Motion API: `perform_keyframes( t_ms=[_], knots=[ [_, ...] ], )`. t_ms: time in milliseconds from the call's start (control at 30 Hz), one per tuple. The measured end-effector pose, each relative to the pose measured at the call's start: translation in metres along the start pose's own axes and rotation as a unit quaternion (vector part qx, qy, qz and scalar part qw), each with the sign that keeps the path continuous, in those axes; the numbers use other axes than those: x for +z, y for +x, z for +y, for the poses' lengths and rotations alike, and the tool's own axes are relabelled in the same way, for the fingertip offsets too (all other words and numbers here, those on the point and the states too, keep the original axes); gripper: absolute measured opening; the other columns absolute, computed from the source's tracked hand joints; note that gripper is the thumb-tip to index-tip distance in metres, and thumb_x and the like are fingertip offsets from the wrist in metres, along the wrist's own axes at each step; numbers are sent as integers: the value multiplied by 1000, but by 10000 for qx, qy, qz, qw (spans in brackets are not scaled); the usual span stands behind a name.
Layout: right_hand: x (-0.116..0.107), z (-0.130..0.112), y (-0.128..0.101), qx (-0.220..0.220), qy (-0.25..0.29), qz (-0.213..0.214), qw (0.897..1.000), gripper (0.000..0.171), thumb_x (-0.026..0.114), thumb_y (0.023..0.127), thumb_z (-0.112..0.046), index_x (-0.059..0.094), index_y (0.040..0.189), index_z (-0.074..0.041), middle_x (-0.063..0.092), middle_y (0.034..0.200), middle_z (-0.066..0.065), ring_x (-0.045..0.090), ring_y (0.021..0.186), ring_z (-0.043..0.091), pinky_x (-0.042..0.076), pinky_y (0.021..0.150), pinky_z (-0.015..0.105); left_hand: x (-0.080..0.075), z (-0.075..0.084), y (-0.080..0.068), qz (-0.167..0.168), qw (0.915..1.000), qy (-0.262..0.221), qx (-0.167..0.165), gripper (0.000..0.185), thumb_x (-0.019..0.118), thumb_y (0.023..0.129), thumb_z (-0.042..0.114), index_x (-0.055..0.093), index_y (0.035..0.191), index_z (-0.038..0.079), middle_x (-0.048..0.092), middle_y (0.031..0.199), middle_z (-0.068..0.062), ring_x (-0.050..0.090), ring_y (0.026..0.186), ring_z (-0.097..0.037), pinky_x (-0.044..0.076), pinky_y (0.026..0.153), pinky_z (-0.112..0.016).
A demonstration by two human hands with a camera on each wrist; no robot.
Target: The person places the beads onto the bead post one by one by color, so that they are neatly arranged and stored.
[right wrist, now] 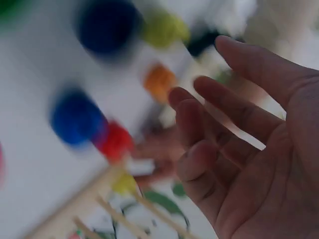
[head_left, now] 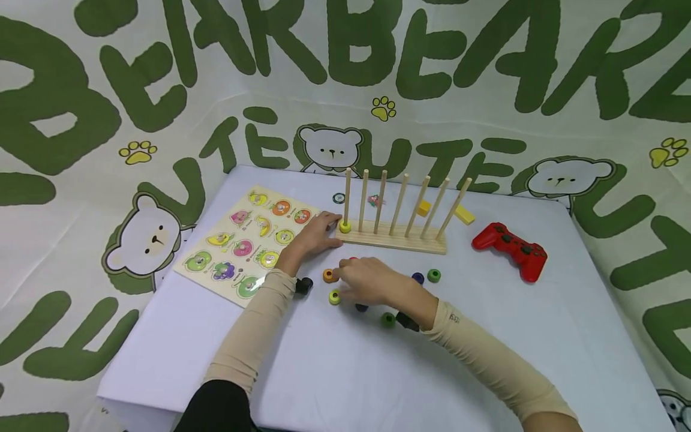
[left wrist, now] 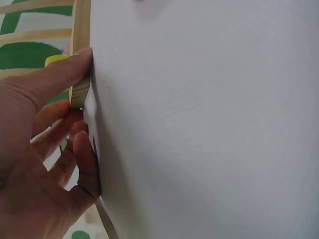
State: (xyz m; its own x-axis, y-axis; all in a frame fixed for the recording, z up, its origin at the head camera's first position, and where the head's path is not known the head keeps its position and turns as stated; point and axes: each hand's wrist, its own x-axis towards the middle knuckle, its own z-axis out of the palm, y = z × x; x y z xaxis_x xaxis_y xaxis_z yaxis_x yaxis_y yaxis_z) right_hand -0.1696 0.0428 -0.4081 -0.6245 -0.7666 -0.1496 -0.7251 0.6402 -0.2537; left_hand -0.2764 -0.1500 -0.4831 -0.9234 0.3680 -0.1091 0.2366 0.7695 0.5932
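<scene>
At the left end of a wooden peg stand (head_left: pixel 394 242), my left hand (head_left: pixel 315 236) pinches the base, thumb on the front edge and fingers behind the end. A yellow bead (head_left: pixel 345 227) sits at the bottom of the leftmost peg. My right hand (head_left: pixel 369 282) hovers palm down over loose beads, fingers loosely bent with nothing between them in the right wrist view. Close to its fingertips are an orange bead (head_left: pixel 329 275) and another yellow bead (head_left: pixel 335 297). A red bead (right wrist: pixel 114 141) lies by the stand, mostly hidden by the hand in the head view.
Blue (head_left: pixel 418 278) and green beads (head_left: pixel 433 275) lie right of the hand, another green bead (head_left: pixel 388 319) nearer me. A fruit picture board (head_left: pixel 216 282) is at left, a red game controller (head_left: pixel 510 251) at right. Yellow blocks (head_left: pixel 464 214) lie behind the pegs.
</scene>
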Motion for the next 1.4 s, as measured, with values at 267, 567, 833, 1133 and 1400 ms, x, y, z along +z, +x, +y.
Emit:
perform_keyframes(
  t_ms=[267,567,833,1133,1400],
  knots=[
    [42,-14,10,57,-452,-281,9986,25,76,98,-19,75,123,-14,71,117,5,56,69,11,57,63,33,0,-1,0,-19,10000,-52,61,74,80,97,22,46,160,3,53,153,-20,57,131,-36,49,113,-48],
    [1,5,-1,24,185,638,9978,31,79,98,-18,78,129,-14,68,112,4,63,77,14,57,65,29,-3,-3,-4,53,10000,24,27,75,80,96,23,45,160,3,52,155,-20,57,134,-36,49,116,-48],
    [-75,32,0,684,974,2867,9506,34,81,97,-16,73,129,-6,71,123,9,69,93,24,60,74,36,-2,-4,-3,-14,10000,-64,-27,75,81,97,21,44,161,5,52,156,-18,56,135,-35,49,116,-48],
    [-105,41,32,792,669,3643,9255,33,74,102,-15,71,134,-8,68,129,10,56,69,21,44,54,31,-2,-4,-4,-56,9996,-223,-137,74,81,97,21,46,161,8,52,157,-16,56,136,-34,50,116,-46],
    [-100,44,40,1127,367,3465,9305,37,67,107,-21,67,142,-10,66,132,11,51,62,22,40,49,31,-1,-4,-5,-111,9996,-216,-136,75,80,98,22,45,162,8,53,156,-16,57,135,-34,50,115,-47]
  ],
)
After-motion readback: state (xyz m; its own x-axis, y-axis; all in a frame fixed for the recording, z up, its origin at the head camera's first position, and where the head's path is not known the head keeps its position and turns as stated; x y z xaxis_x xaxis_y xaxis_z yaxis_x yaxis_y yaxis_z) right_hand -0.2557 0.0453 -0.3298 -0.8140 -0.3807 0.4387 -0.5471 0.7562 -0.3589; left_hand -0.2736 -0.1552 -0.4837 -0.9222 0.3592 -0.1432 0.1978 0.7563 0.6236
